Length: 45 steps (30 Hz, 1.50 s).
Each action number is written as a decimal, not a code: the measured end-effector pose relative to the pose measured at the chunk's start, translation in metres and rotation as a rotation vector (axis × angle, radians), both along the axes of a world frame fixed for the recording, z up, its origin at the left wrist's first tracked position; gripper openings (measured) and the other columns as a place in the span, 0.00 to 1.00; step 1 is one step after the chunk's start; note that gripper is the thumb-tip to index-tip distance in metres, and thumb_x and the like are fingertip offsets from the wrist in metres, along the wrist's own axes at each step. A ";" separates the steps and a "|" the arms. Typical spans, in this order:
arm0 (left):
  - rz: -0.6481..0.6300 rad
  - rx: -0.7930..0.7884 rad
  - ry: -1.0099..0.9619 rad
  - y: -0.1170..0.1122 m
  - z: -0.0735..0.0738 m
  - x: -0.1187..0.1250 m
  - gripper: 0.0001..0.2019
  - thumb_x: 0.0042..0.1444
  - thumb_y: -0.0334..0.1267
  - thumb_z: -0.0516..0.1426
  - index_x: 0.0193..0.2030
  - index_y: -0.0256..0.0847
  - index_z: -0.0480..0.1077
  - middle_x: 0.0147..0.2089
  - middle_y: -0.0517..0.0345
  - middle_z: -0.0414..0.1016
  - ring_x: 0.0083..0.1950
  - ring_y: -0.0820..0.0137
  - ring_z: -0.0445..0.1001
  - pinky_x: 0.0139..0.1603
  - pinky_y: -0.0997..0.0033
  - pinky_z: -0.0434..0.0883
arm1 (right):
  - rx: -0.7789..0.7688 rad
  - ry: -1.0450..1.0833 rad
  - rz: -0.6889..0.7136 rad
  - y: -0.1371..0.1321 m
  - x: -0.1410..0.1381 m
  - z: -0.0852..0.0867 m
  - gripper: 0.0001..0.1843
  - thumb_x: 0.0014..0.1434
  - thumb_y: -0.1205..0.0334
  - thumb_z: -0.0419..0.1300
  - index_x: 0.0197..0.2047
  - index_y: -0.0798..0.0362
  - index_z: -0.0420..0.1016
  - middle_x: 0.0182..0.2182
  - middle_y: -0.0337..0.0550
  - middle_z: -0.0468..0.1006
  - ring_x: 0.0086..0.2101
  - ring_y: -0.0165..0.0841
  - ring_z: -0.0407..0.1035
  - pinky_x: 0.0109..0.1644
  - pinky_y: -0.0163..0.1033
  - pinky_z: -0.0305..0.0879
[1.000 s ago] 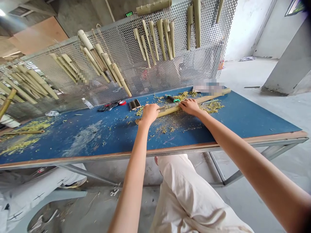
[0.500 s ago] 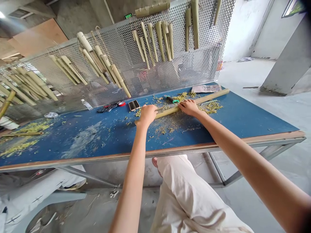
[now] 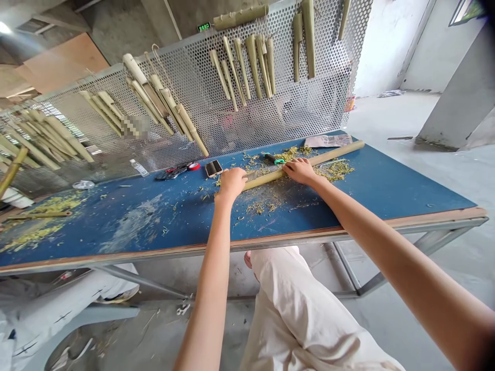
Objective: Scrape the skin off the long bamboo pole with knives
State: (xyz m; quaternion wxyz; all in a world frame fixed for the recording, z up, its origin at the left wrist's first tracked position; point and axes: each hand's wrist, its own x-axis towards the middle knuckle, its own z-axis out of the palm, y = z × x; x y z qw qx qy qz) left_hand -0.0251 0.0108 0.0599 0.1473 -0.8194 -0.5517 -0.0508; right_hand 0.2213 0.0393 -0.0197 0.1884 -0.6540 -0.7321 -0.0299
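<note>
A long pale bamboo pole lies slanted across the blue table. My left hand is a closed fist at the pole's near left end, gripping a tool whose grey blade rests against the pole. My right hand is curled over the pole's middle, pressing it onto the table. Yellow-green shavings are scattered around both hands.
A phone, a green-handled tool, red and black hand tools, a small bottle and a paper lie along the table's back. Behind stands a perforated metal panel hung with several cut bamboo pieces.
My left hand with the blade has slid a little to the left along the pole. My right hand and the pole have stayed in place.
</note>
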 end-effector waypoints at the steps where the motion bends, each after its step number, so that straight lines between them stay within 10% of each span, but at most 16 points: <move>1: 0.002 -0.002 0.001 0.000 0.000 0.000 0.10 0.66 0.35 0.56 0.37 0.40 0.79 0.40 0.48 0.82 0.45 0.59 0.79 0.55 0.59 0.70 | -0.005 0.000 0.000 0.000 0.000 0.001 0.29 0.74 0.51 0.40 0.58 0.53 0.78 0.57 0.53 0.78 0.57 0.45 0.66 0.63 0.48 0.54; 33: -0.043 -0.011 0.009 0.002 -0.004 0.007 0.11 0.67 0.35 0.55 0.38 0.40 0.80 0.41 0.49 0.82 0.47 0.60 0.79 0.58 0.60 0.69 | 0.017 0.000 0.007 0.004 0.000 -0.004 0.29 0.75 0.52 0.39 0.57 0.51 0.79 0.56 0.52 0.79 0.57 0.46 0.67 0.63 0.49 0.55; 45: -0.062 0.027 -0.262 0.002 0.004 -0.008 0.10 0.68 0.38 0.56 0.47 0.39 0.78 0.47 0.49 0.82 0.48 0.60 0.78 0.44 0.67 0.68 | 0.002 0.014 0.008 0.002 -0.001 -0.001 0.28 0.74 0.52 0.41 0.55 0.52 0.80 0.56 0.52 0.79 0.58 0.46 0.66 0.64 0.50 0.55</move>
